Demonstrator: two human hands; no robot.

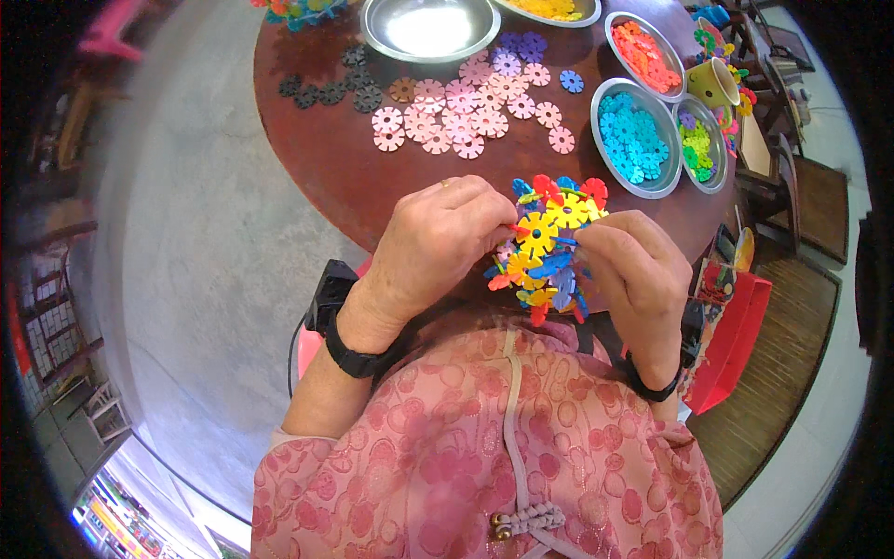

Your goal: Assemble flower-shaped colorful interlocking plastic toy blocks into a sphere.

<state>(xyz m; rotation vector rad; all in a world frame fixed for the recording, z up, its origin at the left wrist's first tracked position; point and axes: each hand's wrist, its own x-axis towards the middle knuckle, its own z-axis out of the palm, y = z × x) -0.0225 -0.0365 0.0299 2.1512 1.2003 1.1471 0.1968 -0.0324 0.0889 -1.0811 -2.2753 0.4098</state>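
A cluster of interlocked plastic snowflake discs [549,240], yellow, red, blue and orange, is held between both hands just above the near edge of a round reddish-brown table [326,158]. My left hand [438,247] grips the cluster's left side with curled fingers. My right hand [633,275] pinches its right side. Loose pink discs [466,107] lie spread on the table beyond the hands.
Dark grey discs [331,88] lie at the table's left. Metal bowls hold blue discs [633,140], red discs [647,56], green discs [698,149] and yellow discs [549,9]; one bowl [428,28] is empty. A red bag [736,335] stands at the right.
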